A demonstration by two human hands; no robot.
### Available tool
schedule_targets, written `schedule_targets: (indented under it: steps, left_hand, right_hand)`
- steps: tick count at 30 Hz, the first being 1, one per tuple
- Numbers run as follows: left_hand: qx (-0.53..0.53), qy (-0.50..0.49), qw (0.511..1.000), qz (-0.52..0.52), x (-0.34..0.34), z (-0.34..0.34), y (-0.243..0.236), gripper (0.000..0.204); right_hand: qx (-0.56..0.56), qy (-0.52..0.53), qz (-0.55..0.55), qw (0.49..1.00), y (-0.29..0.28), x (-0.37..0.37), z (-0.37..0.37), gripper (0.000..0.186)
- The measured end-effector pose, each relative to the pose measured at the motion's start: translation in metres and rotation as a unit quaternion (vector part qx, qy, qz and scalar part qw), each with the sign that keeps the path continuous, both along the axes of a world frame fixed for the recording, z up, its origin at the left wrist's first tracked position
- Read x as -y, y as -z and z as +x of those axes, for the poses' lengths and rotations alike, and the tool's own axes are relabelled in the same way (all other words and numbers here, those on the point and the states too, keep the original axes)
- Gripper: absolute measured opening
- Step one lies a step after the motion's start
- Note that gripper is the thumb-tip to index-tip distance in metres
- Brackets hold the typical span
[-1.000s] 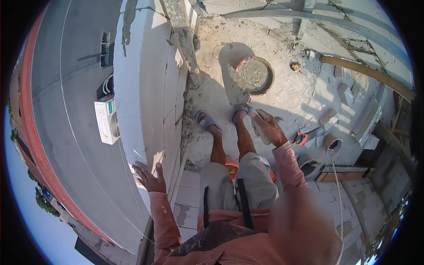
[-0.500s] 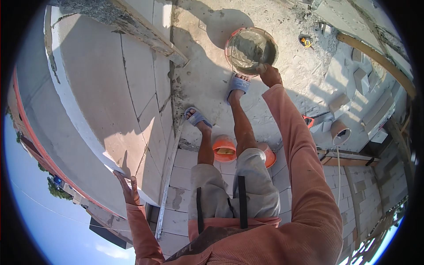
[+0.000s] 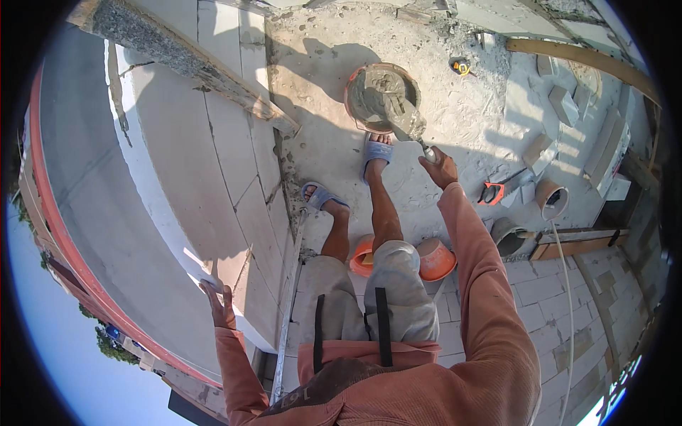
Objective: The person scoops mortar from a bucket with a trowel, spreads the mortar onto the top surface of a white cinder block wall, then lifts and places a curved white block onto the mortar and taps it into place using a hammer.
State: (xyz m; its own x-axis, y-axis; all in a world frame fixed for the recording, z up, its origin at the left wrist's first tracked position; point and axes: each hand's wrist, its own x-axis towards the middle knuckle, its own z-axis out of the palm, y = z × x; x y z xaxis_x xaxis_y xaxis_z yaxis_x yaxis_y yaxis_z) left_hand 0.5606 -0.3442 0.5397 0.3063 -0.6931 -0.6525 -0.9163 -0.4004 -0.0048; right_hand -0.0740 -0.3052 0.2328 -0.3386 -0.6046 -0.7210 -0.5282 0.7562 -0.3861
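My right hand (image 3: pixel 442 169) is closed round the pale handle of a trowel (image 3: pixel 429 154). Its blade, heaped with wet grey mortar (image 3: pixel 405 119), hangs over the near right rim of a round bucket (image 3: pixel 349 106). More mortar fills that bucket, which stands on the floor just beyond my right foot. On the other side, my left hand (image 3: pixel 222 304) rests against the edge of the pale block wall (image 3: pixel 213 181), thumb and fingers apart. Part of its fingers is hidden at that edge, where a small whitish patch shows.
A timber beam (image 3: pixel 192 60) slants across the wall. Orange tubs (image 3: pixel 435 260) sit behind my legs. To the right lie an orange-handled saw (image 3: pixel 491 193), loose blocks (image 3: pixel 563 106), a bucket with a rope (image 3: pixel 550 199) and a grey bucket (image 3: pixel 508 236). A yellow tape measure (image 3: pixel 461 67) lies farther off.
My right hand has drawn back from the bucket, and the mortar-loaded trowel now shows above the rim. My left hand stays at the wall edge. The view has shifted slightly.
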Motion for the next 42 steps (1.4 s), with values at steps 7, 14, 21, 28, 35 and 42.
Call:
schedule_targets:
  steps: [7, 14, 21, 28, 35, 42]
  left_hand:
    - [-0.093, -0.072, 0.987, -0.105, -0.017, 0.001, 0.018, 0.091]
    - [-0.070, -0.054, 0.974, -0.208, -0.049, -0.030, -0.002, 0.092]
    - [-0.163, 0.016, 0.960, -0.228, -0.156, -0.022, -0.025, 0.097]
    - [-0.189, -0.081, 0.962, -0.180, -0.216, 0.018, -0.022, 0.098]
    - [-0.216, -0.130, 0.953, -0.169, -0.216, 0.022, -0.017, 0.097]
    - [-0.234, -0.122, 0.949, -0.171, -0.213, 0.020, -0.017, 0.097]
  right_hand:
    - [0.043, 0.045, -0.103, 0.993, -0.113, 0.041, 0.083, 0.041]
    - [0.208, 0.070, -0.292, 0.931, -0.259, 0.121, 0.233, 0.034]
    - [0.604, 0.239, -0.197, 0.735, -0.360, 0.267, 0.381, 0.027]
    - [0.691, 0.294, -0.131, 0.647, -0.323, 0.271, 0.444, 0.032]
    - [0.689, 0.305, -0.132, 0.644, -0.329, 0.209, 0.466, 0.033]
    - [0.696, 0.299, -0.093, 0.646, -0.329, 0.173, 0.476, 0.025]
